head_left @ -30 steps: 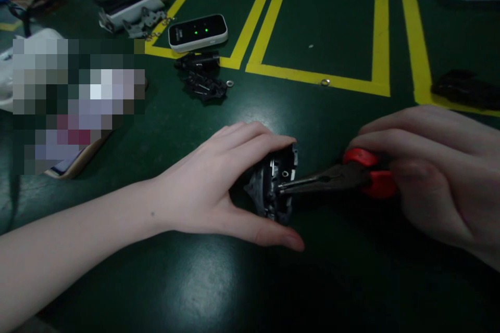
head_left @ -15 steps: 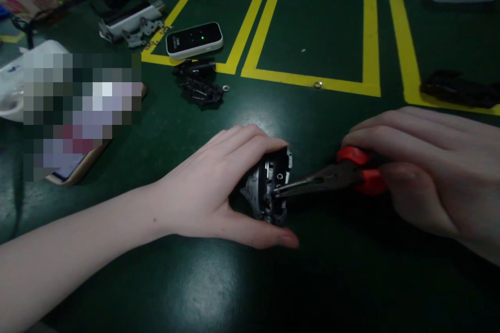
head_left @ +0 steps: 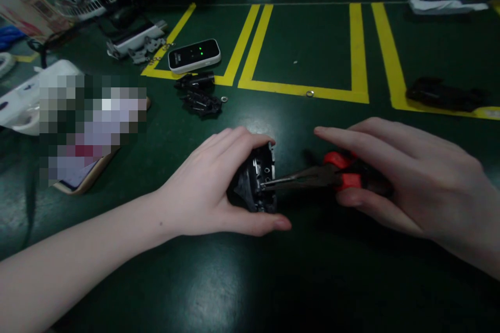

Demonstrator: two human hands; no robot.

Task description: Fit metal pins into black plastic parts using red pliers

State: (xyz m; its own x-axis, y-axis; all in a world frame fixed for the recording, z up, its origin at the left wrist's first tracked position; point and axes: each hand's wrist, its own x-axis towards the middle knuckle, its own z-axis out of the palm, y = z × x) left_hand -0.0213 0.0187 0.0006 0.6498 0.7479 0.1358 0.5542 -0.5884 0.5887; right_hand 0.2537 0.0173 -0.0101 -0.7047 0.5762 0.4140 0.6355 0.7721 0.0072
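My left hand is wrapped round a black plastic part with metal bits inside and holds it against the green table. Its thumb lies along the near side. Needle-nose pliers with red grips reach in from the right, their tips at the open inner side of the part. My right hand holds the pliers by the handles, thumb below and index finger stretched out above. Whether the tips pinch anything is too small to tell.
Beyond my left hand lie black plastic pieces, a small metal ring and a white-edged device with green lights. A phone is at left. Another ring sits on yellow tape; a dark part lies far right.
My right index finger has lifted off the pliers and straightened. The part and pliers sit slightly further left in view, and the whole scene has shifted as the camera moved.
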